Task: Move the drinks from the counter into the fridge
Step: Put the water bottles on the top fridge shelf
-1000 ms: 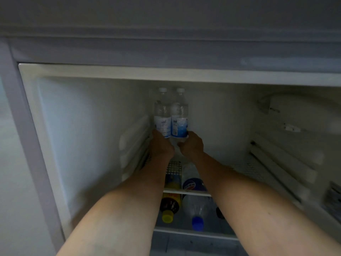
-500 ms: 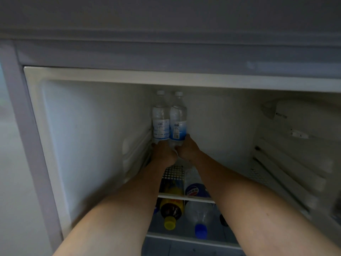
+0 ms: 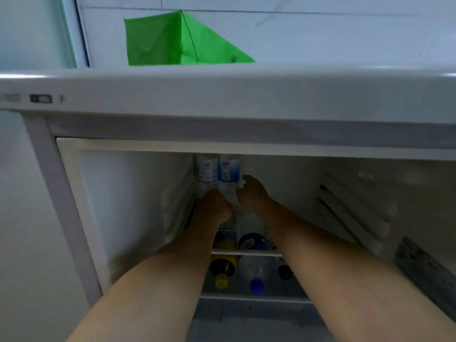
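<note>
Two clear water bottles with blue-and-white labels stand side by side at the back left of the fridge's upper shelf (image 3: 246, 253); the fridge's top edge hides their caps. My left hand (image 3: 214, 206) wraps the base of the left water bottle (image 3: 208, 170). To its right, my right hand (image 3: 253, 195) holds the lower part of the right water bottle (image 3: 229, 169), thumb raised. Both forearms reach in through the open front of the fridge (image 3: 222, 95).
Under the shelf lie a yellow-capped bottle (image 3: 222, 280), a blue-capped clear bottle (image 3: 256, 285) and a dark cap (image 3: 285, 271). A bottle with a blue round label (image 3: 251, 241) lies on the shelf. A green bag (image 3: 182, 40) sits on top of the fridge. Ribbed side walls flank the compartment.
The view has tilted upward, so the fridge top and the green bag now show. The two bottles stand a little deeper, and my hands have stayed at their bases.
</note>
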Available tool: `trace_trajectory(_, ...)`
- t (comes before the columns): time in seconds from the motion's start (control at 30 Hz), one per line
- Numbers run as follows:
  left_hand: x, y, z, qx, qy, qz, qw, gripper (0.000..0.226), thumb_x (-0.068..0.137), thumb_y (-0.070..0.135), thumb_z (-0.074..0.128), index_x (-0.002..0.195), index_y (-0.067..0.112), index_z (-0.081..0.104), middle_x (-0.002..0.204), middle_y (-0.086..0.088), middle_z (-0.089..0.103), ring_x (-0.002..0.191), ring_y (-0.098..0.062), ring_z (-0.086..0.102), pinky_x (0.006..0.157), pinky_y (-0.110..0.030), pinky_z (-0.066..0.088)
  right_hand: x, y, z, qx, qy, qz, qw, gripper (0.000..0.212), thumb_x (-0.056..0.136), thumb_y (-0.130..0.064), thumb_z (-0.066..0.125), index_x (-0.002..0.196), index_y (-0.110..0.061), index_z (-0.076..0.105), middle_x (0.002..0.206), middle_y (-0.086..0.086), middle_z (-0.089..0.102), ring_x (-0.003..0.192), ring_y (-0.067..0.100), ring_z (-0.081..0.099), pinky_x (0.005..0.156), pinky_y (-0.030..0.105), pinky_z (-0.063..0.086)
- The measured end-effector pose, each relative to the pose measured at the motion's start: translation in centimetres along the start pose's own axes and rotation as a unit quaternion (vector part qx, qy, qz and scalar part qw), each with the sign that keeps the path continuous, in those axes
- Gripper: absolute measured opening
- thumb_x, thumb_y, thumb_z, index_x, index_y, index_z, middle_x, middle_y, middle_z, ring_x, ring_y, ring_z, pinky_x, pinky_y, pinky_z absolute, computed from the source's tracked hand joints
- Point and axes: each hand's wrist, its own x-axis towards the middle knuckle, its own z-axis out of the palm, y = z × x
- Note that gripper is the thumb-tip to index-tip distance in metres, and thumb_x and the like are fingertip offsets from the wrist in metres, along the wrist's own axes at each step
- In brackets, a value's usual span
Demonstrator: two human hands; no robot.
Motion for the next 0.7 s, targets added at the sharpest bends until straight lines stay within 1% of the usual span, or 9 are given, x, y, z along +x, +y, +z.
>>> trace_trajectory(0.1, -2.0, 0.1, 0.1, -0.002, 0.030, -0.007, 1.000, 0.018, 0.099, 0.016, 0.050, 0.083, 0.009, 0.053, 0.082, -0.006, 0.055, 0.077, -0.022, 0.057, 0.063, -0.029, 0.045, -2.2, 0.3, -0.6, 0.021, 0.059, 0.031, 0.998, 0.045, 0.100, -0.012, 0.050, 0.145, -0.009, 0.045, 0.147, 0.015, 0.047, 0.130, 0.030, 0.049, 0.110, 0.035, 0.041)
trace_trajectory(0.17, -4.0, -0.2, -0.1, -0.008, 0.087, 0.025, 0.996, 0.016, 0.095, 0.014, 0.053, 0.080, 0.009, 0.054, 0.085, -0.009, 0.060, 0.079, -0.024, 0.059, 0.060, -0.026, 0.043, -4.6, 0.4, -0.9, 0.013, 0.103, 0.021, 0.994, 0.038, 0.100, -0.011, 0.047, 0.137, -0.008, 0.055, 0.143, 0.013, 0.053, 0.127, 0.027, 0.052, 0.106, 0.027, 0.041)
trace_trajectory(0.23, -6.5, -0.3, -0.5, -0.027, 0.152, 0.074, 0.985, 0.017, 0.092, 0.011, 0.053, 0.075, 0.010, 0.053, 0.081, -0.013, 0.063, 0.074, -0.026, 0.059, 0.053, -0.028, 0.039, -7.5, 0.3, -1.3, 0.016, 0.132, 0.010, 0.991, 0.034, 0.099, -0.011, 0.047, 0.130, -0.008, 0.062, 0.137, 0.010, 0.059, 0.123, 0.024, 0.055, 0.096, 0.018, 0.037)
trace_trajectory(0.33, -10.8, 0.0, -0.1, -0.045, 0.185, 0.127, 0.973, 0.018, 0.093, 0.012, 0.051, 0.077, 0.008, 0.058, 0.077, -0.011, 0.061, 0.071, -0.026, 0.057, 0.058, -0.036, 0.044, -12.7, 0.5, -2.0, 0.038, 0.155, 0.004, 0.987, 0.027, 0.097, -0.014, 0.049, 0.114, -0.010, 0.069, 0.121, 0.009, 0.068, 0.104, 0.019, 0.062, 0.082, 0.016, 0.038)
trace_trajectory(0.4, -14.3, 0.4, 0.8, -0.068, 0.185, 0.136, 0.971, 0.021, 0.096, 0.018, 0.050, 0.076, 0.014, 0.053, 0.072, -0.003, 0.056, 0.066, -0.020, 0.051, 0.055, -0.032, 0.034, -17.1, 1.2, -2.5, 0.058, 0.170, -0.001, 0.984, 0.018, 0.094, -0.017, 0.054, 0.102, -0.014, 0.070, 0.107, 0.006, 0.071, 0.090, 0.015, 0.060, 0.075, 0.021, 0.041)
trace_trajectory(0.43, -16.3, 0.6, 1.4, -0.075, 0.182, 0.145, 0.970, 0.023, 0.097, 0.020, 0.050, 0.075, 0.016, 0.051, 0.070, 0.000, 0.053, 0.063, -0.018, 0.048, 0.055, -0.030, 0.030, -19.6, 1.7, -2.8, 0.075, 0.173, 0.002, 0.982, 0.016, 0.093, -0.018, 0.056, 0.100, -0.017, 0.070, 0.104, 0.003, 0.071, 0.089, 0.015, 0.061, 0.075, 0.023, 0.043)
trace_trajectory(0.5, -20.7, 0.9, 3.0, -0.068, 0.174, 0.174, 0.967, 0.028, 0.098, 0.021, 0.051, 0.071, 0.016, 0.050, 0.065, 0.002, 0.050, 0.058, -0.017, 0.044, 0.055, -0.028, 0.029, -24.8, 3.2, -3.3, 0.095, 0.173, 0.009, 0.980, 0.016, 0.094, -0.020, 0.058, 0.106, -0.019, 0.069, 0.104, -0.001, 0.070, 0.092, 0.015, 0.062, 0.078, 0.026, 0.048)
trace_trajectory(0.57, -25.3, 1.2, 4.8, -0.061, 0.142, 0.195, 0.969, 0.036, 0.100, 0.020, 0.051, 0.064, 0.012, 0.051, 0.057, 0.002, 0.047, 0.052, -0.019, 0.042, 0.052, -0.030, 0.029, -30.5, 5.1, -3.8, 0.101, 0.175, 0.023, 0.979, 0.016, 0.095, -0.020, 0.058, 0.108, -0.018, 0.069, 0.103, -0.002, 0.070, 0.091, 0.012, 0.061, 0.079, 0.023, 0.047)
trace_trajectory(0.7, -34.0, 1.7, 8.7, -0.083, 0.065, 0.195, 0.975, 0.044, 0.099, 0.017, 0.053, 0.056, 0.006, 0.049, 0.051, -0.006, 0.046, 0.049, -0.029, 0.046, 0.050, -0.034, 0.031, -42.2, 9.1, -4.1, 0.098, 0.186, 0.066, 0.975, 0.014, 0.095, -0.019, 0.059, 0.104, -0.019, 0.069, 0.098, -0.004, 0.071, 0.088, 0.010, 0.063, 0.081, 0.019, 0.048)
